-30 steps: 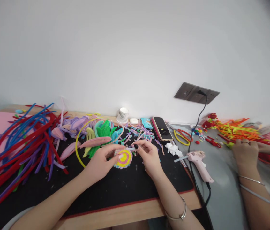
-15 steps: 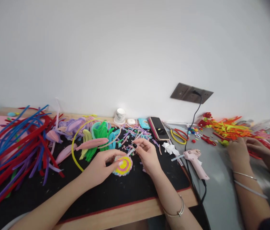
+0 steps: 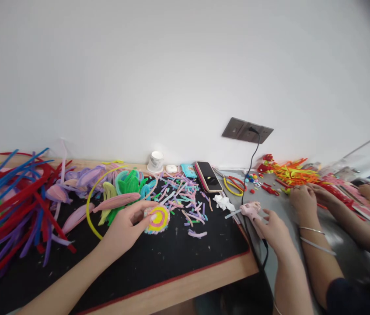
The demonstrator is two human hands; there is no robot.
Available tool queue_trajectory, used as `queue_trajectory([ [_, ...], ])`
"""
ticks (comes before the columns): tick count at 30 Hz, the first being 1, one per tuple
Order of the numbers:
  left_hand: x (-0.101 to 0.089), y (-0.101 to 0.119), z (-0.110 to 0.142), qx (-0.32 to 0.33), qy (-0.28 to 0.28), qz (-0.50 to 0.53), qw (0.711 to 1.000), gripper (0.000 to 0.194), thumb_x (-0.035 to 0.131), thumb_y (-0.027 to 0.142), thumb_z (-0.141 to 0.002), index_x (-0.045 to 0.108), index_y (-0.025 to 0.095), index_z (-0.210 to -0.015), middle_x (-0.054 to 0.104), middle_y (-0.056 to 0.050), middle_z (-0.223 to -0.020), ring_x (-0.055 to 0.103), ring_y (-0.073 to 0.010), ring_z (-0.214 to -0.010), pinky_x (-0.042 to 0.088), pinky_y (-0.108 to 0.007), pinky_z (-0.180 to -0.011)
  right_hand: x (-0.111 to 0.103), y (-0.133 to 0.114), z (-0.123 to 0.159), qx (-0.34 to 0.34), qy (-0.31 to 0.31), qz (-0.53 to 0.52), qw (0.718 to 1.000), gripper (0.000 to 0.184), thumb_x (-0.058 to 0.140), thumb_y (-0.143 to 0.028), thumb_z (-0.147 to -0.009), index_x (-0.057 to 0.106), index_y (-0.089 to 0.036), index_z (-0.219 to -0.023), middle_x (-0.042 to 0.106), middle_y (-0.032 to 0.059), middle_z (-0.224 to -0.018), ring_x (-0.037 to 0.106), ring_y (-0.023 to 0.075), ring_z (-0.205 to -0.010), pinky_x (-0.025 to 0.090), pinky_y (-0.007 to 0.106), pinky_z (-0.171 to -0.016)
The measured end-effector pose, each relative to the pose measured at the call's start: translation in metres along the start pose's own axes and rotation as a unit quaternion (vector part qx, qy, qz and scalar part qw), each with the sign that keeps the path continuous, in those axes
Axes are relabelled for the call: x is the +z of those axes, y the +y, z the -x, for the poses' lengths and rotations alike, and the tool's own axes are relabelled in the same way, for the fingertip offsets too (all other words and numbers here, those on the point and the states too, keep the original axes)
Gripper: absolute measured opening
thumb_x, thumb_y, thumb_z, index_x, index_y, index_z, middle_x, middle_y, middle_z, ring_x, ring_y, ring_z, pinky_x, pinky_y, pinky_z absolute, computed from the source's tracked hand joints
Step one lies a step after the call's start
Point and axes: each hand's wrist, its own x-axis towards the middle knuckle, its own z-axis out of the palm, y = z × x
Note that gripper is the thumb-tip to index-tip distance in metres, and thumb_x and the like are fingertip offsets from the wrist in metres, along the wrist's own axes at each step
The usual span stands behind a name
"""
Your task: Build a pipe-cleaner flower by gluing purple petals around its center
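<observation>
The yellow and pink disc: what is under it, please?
Beside the disc, black mat shows; the left hand holds it with thumb on top. What lies directly underneath, including any fingertips, is covered.

The left hand (image 3: 124, 228) pinches with its fingers (image 3: 141, 205); the right hand (image 3: 276, 235) extends forward, loosely curved.

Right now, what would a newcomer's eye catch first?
Likely the tangle of red, blue and purple fuzzy strips across the left side. Near the middle, the left hand pinches a fuzzy, round yellow-and-pink disc; farther right, the right hand is at a pink plastic glue gun.
</observation>
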Motion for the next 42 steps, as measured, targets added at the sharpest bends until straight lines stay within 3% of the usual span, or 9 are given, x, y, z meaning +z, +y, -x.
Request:
queue_trajectory([
  [4, 0.001, 0.001, 0.0, 0.007, 0.006, 0.005, 1.0, 0.029, 0.06, 0.034, -0.075, 0.065, 0.017, -0.098, 0.069, -0.003, -0.08, 0.06, -0.0172, -0.064, 0.047, -0.026, -0.056, 0.016, 0.003, -0.008, -0.011, -0.053, 0.083, 0.995, 0.058, 0.051, -0.031, -0.075, 0.052, -0.001, -0.125, 0.066, 0.0241, -0.108, 0.061, 0.0342, -0.104, 0.047, 0.036, -0.079],
  [9, 0.0, 0.005, 0.0, 0.018, 0.024, -0.001, 1.0, 0.027, 0.06, 0.034, -0.075, 0.065, 0.017, -0.096, 0.066, -0.002, -0.076, 0.054, -0.0142, -0.057, 0.043, -0.024, -0.052, 0.007, -0.004, -0.005, 0.043, -0.019, 0.033, 0.998, 0.053, 0.053, -0.036, -0.071, 0.06, -0.005, -0.114, 0.069, 0.0215, -0.096, 0.065, 0.0332, -0.089, 0.046, 0.034, -0.069],
  [12, -0.001, 0.002, 0.0, 0.027, 0.039, -0.016, 0.999, 0.026, 0.06, 0.033, -0.076, 0.065, 0.017, -0.097, 0.064, -0.001, -0.076, 0.052, -0.013, -0.055, 0.04, -0.023, -0.05, -0.008, -0.004, 0.009, 0.044, 0.066, -0.08, 0.994, 0.042, 0.055, -0.034, -0.067, 0.065, -0.01, -0.1, 0.067, 0.0126, -0.075, 0.063, 0.0283, -0.073, 0.044, 0.033, -0.062],
  [14, -0.001, -0.001, 0.0, 0.029, 0.041, -0.023, 0.998, 0.026, 0.059, 0.032, -0.077, 0.065, 0.018, -0.097, 0.063, 0.0, -0.073, 0.051, -0.0128, -0.054, 0.039, -0.023, -0.049, -0.015, -0.011, 0.024, 0.031, 0.073, -0.249, 0.965, 0.038, 0.056, -0.034, -0.065, 0.064, -0.012, -0.096, 0.058, 0.0033, -0.06, 0.055, 0.0207, -0.057, 0.041, 0.029, -0.053],
  [18, 0.0, -0.002, 0.001, 0.03, 0.04, -0.026, 0.998, 0.026, 0.059, 0.033, -0.077, 0.065, 0.017, -0.098, 0.065, -0.001, -0.075, 0.052, -0.0135, -0.055, 0.041, -0.023, -0.05, -0.015, -0.044, 0.057, -0.025, -0.117, -0.542, 0.832, 0.041, 0.066, -0.045, -0.066, 0.058, -0.015, -0.092, 0.045, -0.0054, -0.053, 0.04, 0.0096, -0.042, 0.034, 0.023, -0.041],
  [22, 0.0, -0.001, 0.001, 0.034, 0.036, -0.024, 0.999, 0.025, 0.058, 0.033, -0.079, 0.064, 0.017, -0.098, 0.068, -0.004, -0.084, 0.059, -0.016, -0.063, 0.047, -0.026, -0.057, 0.003, -0.083, 0.084, -0.084, -0.326, -0.561, 0.756, 0.045, 0.065, -0.054, -0.071, 0.056, -0.015, -0.092, 0.04, -0.0085, -0.051, 0.033, 0.0058, -0.037, 0.03, 0.02, -0.035],
  [24, -0.001, -0.002, 0.002, 0.037, 0.038, -0.03, 0.998, 0.025, 0.057, 0.033, -0.081, 0.063, 0.017, -0.099, 0.068, -0.005, -0.088, 0.061, -0.0172, -0.066, 0.048, -0.027, -0.059, 0.013, -0.099, 0.095, -0.098, -0.373, -0.558, 0.735, 0.041, 0.063, -0.054, -0.074, 0.054, -0.016, -0.086, 0.04, -0.0088, -0.05, 0.032, 0.0052, -0.036, 0.032, 0.02, -0.035],
  [33, 0.001, -0.002, 0.002, 0.039, 0.027, -0.02, 0.999, 0.023, 0.057, 0.032, -0.082, 0.062, 0.018, -0.1, 0.069, -0.007, -0.096, 0.067, -0.0209, -0.08, 0.053, -0.033, -0.072, 0.029, -0.131, 0.118, -0.13, -0.444, -0.558, 0.689, 0.039, 0.062, -0.054, -0.078, 0.047, -0.018, -0.08, 0.042, -0.0097, -0.05, 0.032, 0.0033, -0.033, 0.032, 0.018, -0.032],
  [42, 0.002, -0.001, 0.002, 0.038, 0.031, -0.019, 0.999, 0.024, 0.057, 0.032, -0.082, 0.062, 0.018, -0.1, 0.07, -0.007, -0.096, 0.068, -0.0216, -0.082, 0.054, -0.034, -0.075, 0.031, -0.133, 0.118, -0.123, -0.447, -0.544, 0.699, 0.042, 0.062, -0.057, -0.076, 0.051, -0.017, -0.08, 0.041, -0.0096, -0.049, 0.031, 0.0033, -0.033, 0.032, 0.018, -0.032],
])
